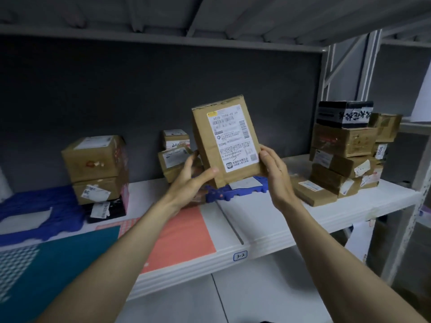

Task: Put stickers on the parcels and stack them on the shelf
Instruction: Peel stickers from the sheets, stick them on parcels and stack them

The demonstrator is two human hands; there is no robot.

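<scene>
At centre frame we hold a parcel [225, 142] upright above the shelf [268, 220], label facing us. Our left hand [190, 180] grips its lower left edge, thumb in front; our right hand [276, 170] clasps the lower right edge, fingers curled behind.

Blue mat [35, 206], teal sheet [58, 257], salmon sheet [186, 236] lying flat.

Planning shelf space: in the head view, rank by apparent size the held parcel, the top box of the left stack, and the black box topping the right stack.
1. Held parcel, though it is nearest the camera.
2. Top box of the left stack.
3. Black box.
</scene>
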